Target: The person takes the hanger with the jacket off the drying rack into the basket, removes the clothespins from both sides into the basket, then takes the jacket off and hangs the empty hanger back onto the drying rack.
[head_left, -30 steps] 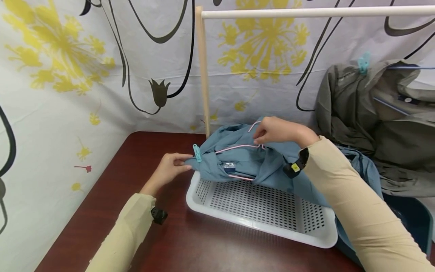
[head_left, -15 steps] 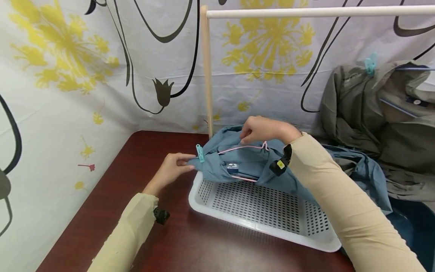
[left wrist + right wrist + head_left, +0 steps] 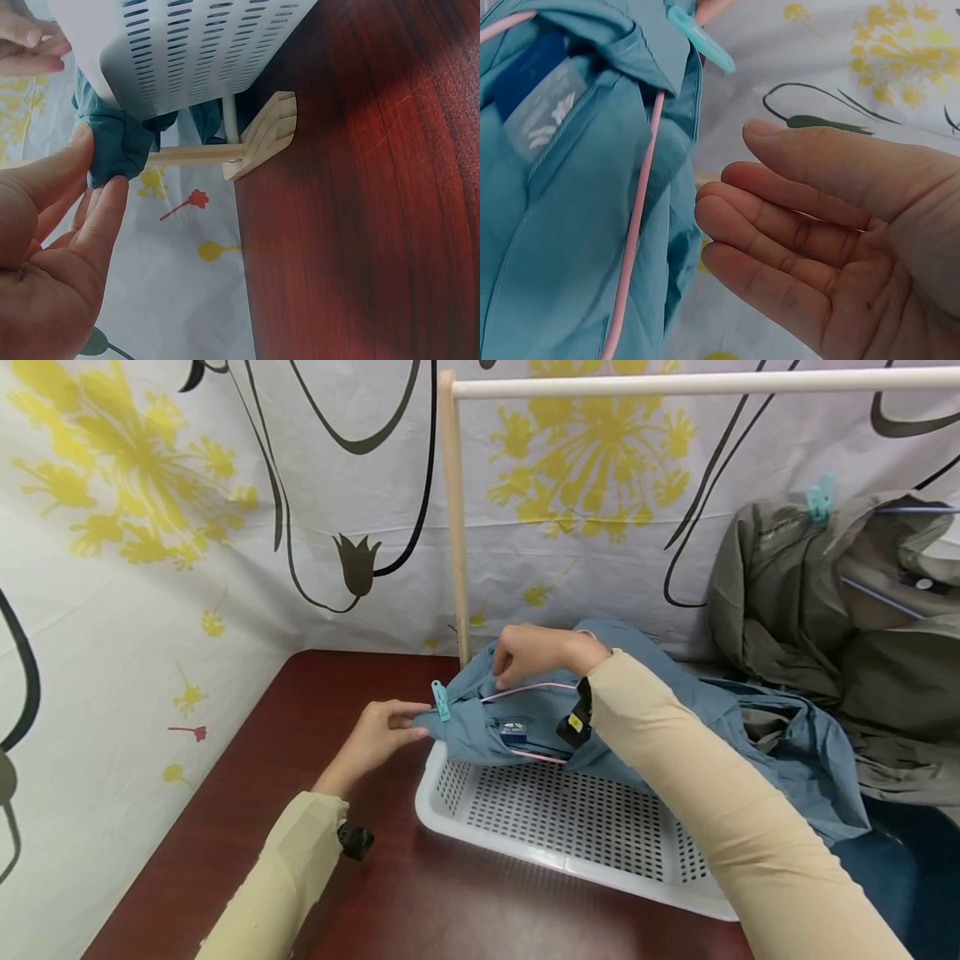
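Note:
A blue garment [image 3: 607,735] lies over the back of a white perforated basket [image 3: 558,858]. A pink hanger [image 3: 637,217] runs inside it, beside a dark blue label [image 3: 513,731]. My left hand [image 3: 377,732] pinches the garment's left end between thumb and fingers; bunched blue cloth [image 3: 116,146] shows there in the left wrist view. Right beside that grip a turquoise clothespin [image 3: 441,700] is clipped on the cloth. My right hand [image 3: 538,652] hovers over the garment's left part, fingers loosely bent with nothing between them in the right wrist view.
A rack with a pale top rail [image 3: 675,387] and wooden post [image 3: 453,527] stands behind. On the right hangs a grey garment [image 3: 795,618] with a turquoise clip [image 3: 820,499]. Below it is a dark blue tub [image 3: 888,868]. All stand about a reddish-brown table [image 3: 217,852].
My right hand has moved left, from near the pink hanger's hook toward the clothespin. The left hand keeps its pinch on the garment's end.

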{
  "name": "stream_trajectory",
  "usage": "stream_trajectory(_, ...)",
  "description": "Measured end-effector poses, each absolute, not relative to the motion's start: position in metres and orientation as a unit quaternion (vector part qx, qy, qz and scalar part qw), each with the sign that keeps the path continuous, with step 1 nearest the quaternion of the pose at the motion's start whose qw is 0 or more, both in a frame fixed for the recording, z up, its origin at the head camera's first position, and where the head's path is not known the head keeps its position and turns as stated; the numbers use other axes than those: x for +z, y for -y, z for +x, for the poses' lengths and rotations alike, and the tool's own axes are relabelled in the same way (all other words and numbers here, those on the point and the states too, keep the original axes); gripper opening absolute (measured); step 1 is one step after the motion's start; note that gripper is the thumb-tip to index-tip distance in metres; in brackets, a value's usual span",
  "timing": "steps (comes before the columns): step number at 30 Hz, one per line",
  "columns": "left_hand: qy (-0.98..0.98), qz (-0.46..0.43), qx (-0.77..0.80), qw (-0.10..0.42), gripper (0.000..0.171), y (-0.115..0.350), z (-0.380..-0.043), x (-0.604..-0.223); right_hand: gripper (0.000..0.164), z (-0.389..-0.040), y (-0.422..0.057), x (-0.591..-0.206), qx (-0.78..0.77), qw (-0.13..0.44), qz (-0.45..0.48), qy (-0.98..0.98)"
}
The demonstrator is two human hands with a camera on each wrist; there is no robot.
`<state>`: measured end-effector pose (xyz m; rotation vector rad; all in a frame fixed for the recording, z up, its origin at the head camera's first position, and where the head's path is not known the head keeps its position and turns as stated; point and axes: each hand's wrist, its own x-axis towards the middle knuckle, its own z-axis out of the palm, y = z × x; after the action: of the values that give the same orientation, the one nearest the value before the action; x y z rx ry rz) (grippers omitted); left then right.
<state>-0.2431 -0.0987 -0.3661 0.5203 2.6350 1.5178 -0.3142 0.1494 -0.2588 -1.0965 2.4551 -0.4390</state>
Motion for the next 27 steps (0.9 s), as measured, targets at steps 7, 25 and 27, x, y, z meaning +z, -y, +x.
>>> stream_trajectory(7, -0.848, 0.181, 0.498, 0.024, 0.035, 0.106, -0.252, -0.381, 0.017, -0.321, -0.126, -0.265, -0.158, 0.21, -0.394, -0.881)
stream_trajectory(25, -0.841, 0.189, 0.507, 0.024, 0.035, 0.108, -0.262, -0.392, 0.021, -0.346, -0.09, -0.289, -0.168, 0.226, -0.408, -0.869)
stream_trajectory(27, -0.841, 0.188, 0.506, 0.023, 0.035, 0.109, -0.262, -0.393, 0.021, -0.35, -0.087, -0.293, -0.171, 0.233, -0.4, -0.87)
